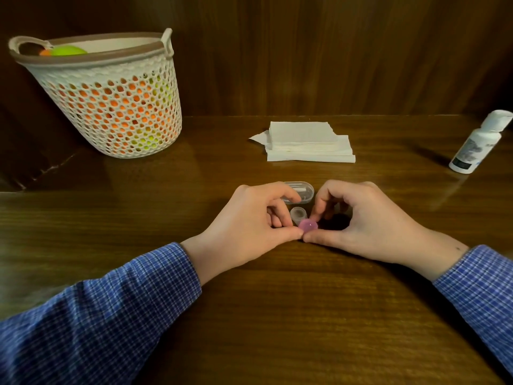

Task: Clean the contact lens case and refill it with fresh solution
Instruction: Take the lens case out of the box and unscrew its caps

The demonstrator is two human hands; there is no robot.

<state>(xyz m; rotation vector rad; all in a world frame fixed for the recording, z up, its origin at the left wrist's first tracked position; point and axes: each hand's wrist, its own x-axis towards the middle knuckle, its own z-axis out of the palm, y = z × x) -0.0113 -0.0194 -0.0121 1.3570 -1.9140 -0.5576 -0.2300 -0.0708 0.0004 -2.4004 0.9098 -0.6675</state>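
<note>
Both hands meet at the middle of the wooden table (277,315), thumbs touching tip to tip. The right hand (358,220) pinches a small purple cap (308,225) between thumb and forefinger. The left hand (249,220) curls its fingers beside the contact lens case (297,213), whose clear open well shows just left of the cap; whether it grips the case I cannot tell. Just beyond the knuckles lies a clear oblong box (301,192). Farther back sits a stack of white tissues (308,143), a solution bottle (478,141) stands far right, and a perforated basket (111,98) with orange and green things stands far left.
</note>
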